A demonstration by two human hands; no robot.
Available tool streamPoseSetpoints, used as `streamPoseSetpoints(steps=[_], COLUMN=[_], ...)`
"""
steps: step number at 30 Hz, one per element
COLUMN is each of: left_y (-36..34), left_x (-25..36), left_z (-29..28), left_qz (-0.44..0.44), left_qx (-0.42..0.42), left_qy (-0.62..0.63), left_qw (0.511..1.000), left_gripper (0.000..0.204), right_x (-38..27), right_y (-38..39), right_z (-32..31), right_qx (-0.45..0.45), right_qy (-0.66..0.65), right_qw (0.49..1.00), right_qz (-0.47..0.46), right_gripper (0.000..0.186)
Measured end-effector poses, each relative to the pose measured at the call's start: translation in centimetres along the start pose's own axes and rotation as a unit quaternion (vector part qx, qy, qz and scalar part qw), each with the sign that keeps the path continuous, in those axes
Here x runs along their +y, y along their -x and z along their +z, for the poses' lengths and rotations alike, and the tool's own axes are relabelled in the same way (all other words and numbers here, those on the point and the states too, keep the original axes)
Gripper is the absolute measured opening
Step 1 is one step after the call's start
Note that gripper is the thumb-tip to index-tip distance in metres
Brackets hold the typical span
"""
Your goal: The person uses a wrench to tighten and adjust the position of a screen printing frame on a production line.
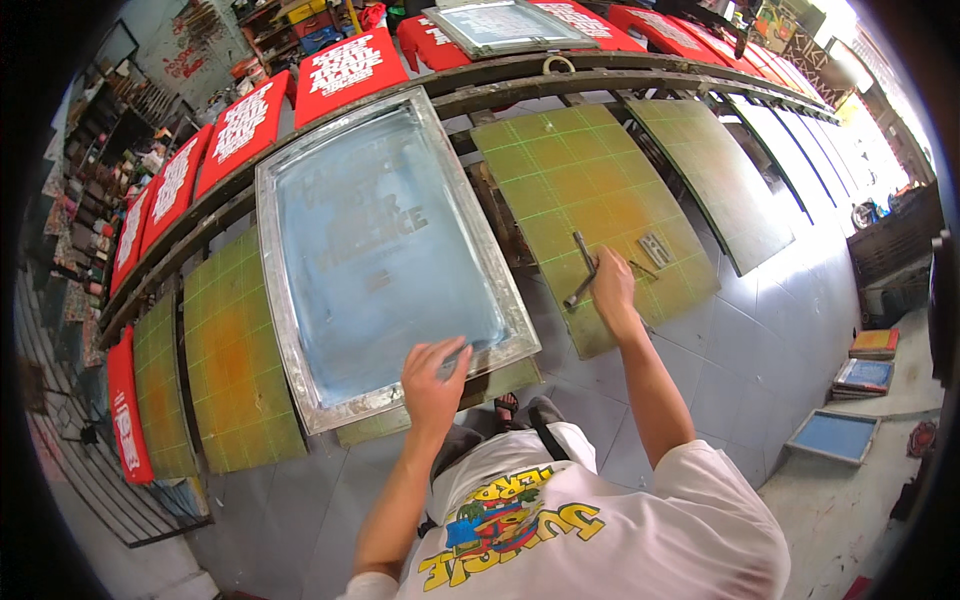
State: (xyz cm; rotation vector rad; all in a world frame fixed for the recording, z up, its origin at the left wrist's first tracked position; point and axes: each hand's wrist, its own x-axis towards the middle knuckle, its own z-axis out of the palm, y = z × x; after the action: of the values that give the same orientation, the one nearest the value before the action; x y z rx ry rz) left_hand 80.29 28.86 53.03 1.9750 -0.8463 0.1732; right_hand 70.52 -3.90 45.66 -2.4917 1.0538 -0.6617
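We have our two hands over a long desk of yellow-green panels, our forearms coming in from the lower edge. Our right hand [614,278] is over the panel [560,170] right of centre, its fingers bent and drawn together beside a dark metal bar tool [585,252], which lies near that panel's left edge. The fingertips look to be at the tool, but we cannot tell whether they grip it or merely rest there. Just beyond this hand, to the right, a grey metal bracket [653,249] lies flat on the same panel, with a thin dark rod [642,270] between the two.

Our left hand [430,388] is loosely open, thumb parted from the lightly curved fingers, and we see nothing in its hold. It is at the near rim of a big metal screen frame [350,407], towards the right corner; we cannot tell whether it touches. The frame lies on the neighbouring panel, left of the tool, and its blue mesh [345,320] shows faint greyish lettering.

Across the desk we see a row of red cloths [320,108] with white lettering, and a second frame [510,25] lying over them. At the lower right, a small blue screen [835,435] lies well apart from our hands.
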Motion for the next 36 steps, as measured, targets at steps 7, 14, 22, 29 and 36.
streamPoseSetpoints(steps=[7,14,22,29,36], left_y=[-8.6,-11.4,-11.1,-3.3,11.2], left_x=[1.2,2.1,1.0,-1.3,-6.6], left_z=[9.5,21.3,24.1,2.0,-11.1], left_qz=[0.096,0.149,0.097,-0.197,-0.468], left_qx=[-0.185,-0.294,-0.241,-0.086,0.064], left_qy=[0.015,-0.052,-0.023,0.123,-0.03], left_qw=[0.978,0.943,0.965,0.969,0.881], left_gripper=[0.016,0.016,0.025,0.022,0.04], right_x=[-0.1,1.3,4.6,1.5,-11.3], right_y=[0.3,6.0,8.5,8.3,9.8], right_z=[-1.1,-8.0,-8.9,-6.0,-4.6], right_qx=[0.03,0.062,0.068,0.052,-0.234], right_qy=[-0.005,-0.051,-0.032,-0.283,-0.262], right_qw=[0.998,0.967,0.979,0.935,0.936], right_qz=[0.046,0.242,0.189,0.206,0.011], right_gripper=[0.015,0.03,0.026,0.026,0.036])
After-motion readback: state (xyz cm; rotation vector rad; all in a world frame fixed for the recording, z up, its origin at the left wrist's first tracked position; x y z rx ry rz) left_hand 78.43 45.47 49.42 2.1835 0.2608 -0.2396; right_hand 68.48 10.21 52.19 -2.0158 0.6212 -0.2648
